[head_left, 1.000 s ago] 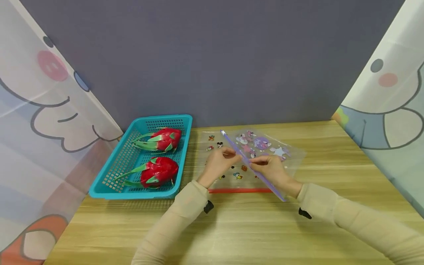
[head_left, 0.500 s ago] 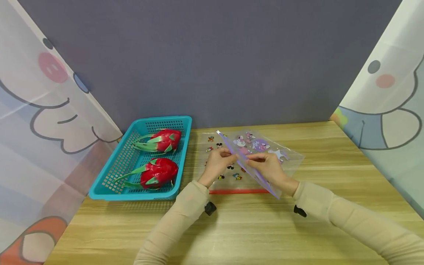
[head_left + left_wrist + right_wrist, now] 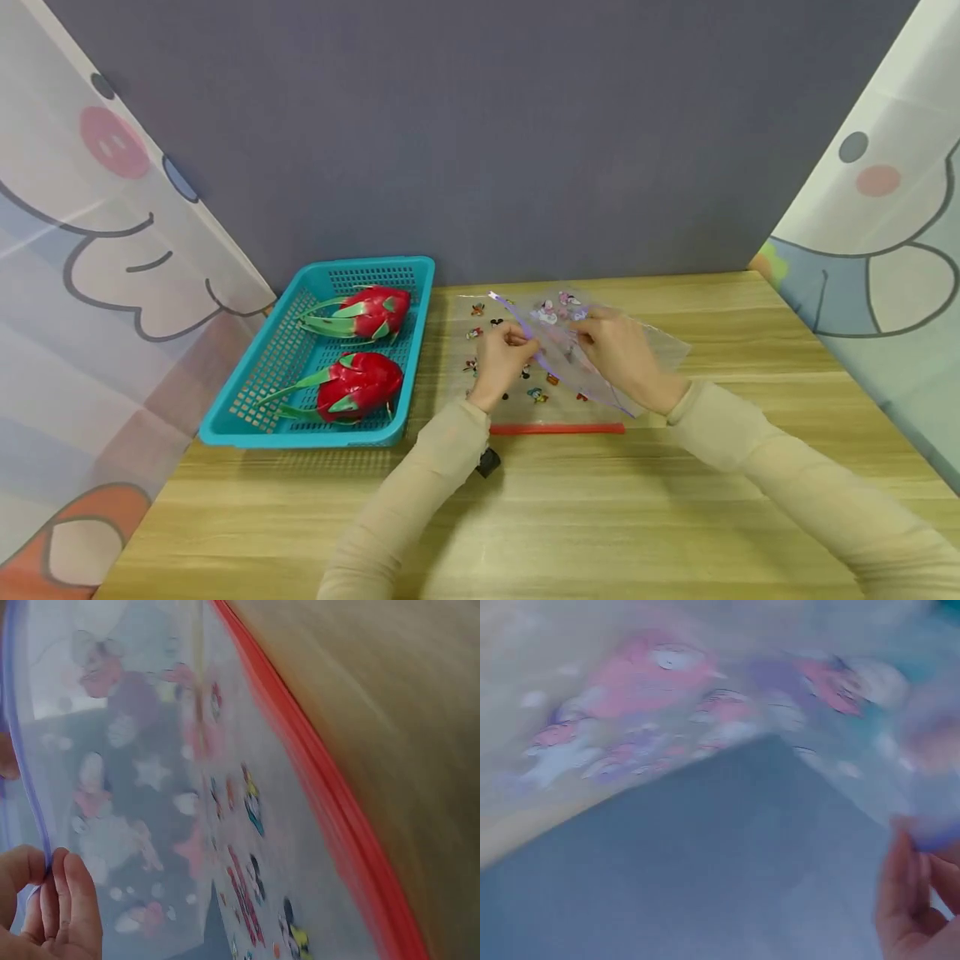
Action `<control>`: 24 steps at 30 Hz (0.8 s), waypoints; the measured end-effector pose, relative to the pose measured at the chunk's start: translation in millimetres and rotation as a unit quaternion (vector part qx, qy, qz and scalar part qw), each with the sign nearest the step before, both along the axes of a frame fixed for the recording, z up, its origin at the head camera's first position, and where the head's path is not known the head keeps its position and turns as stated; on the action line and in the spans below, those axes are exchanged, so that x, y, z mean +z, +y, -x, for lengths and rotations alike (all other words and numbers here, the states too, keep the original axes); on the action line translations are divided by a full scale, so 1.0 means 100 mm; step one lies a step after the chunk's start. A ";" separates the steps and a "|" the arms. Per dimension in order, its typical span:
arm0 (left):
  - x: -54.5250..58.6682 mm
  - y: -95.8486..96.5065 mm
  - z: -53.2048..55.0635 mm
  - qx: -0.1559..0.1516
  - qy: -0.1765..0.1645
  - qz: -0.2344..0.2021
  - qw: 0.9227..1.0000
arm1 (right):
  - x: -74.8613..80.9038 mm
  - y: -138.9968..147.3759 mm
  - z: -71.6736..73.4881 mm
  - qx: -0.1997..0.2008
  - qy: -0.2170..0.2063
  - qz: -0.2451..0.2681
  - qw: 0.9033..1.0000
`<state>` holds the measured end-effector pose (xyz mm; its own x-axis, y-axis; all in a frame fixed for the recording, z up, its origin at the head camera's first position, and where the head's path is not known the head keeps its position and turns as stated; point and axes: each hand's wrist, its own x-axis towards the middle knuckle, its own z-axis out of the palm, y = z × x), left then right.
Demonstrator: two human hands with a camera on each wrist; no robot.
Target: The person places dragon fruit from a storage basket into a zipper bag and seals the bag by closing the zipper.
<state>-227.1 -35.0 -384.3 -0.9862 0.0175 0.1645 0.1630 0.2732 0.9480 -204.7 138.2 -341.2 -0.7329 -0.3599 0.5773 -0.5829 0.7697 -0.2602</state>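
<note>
Looking filmy, see-through: a purple-edged bag (image 3: 127,780) printed pink and white

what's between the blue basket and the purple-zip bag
In the head view, a strip of bare table, then part of the red-edged bag with the left hand over it.

I'm facing a plain dark gray wall (image 3: 480,142). Pale cartoon-print left sheet (image 3: 112,275) and right sheet (image 3: 885,225) are flanking it, angling in. Wood-grain counter (image 3: 585,525) is running up to the wall; soft light is reflecting off it.
</note>
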 end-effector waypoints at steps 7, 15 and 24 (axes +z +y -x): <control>0.00 -0.12 -0.02 0.001 0.012 0.109 0.994 | 0.27 0.15 0.10 -0.008 -0.003 -0.040 0.999; -0.07 -0.29 -0.03 0.061 -0.061 -0.037 0.996 | 0.50 0.47 0.17 -0.059 0.008 0.003 0.998; -0.06 -0.35 -0.01 0.087 -0.053 -0.059 0.993 | 0.57 0.65 0.19 -0.030 0.052 0.052 0.997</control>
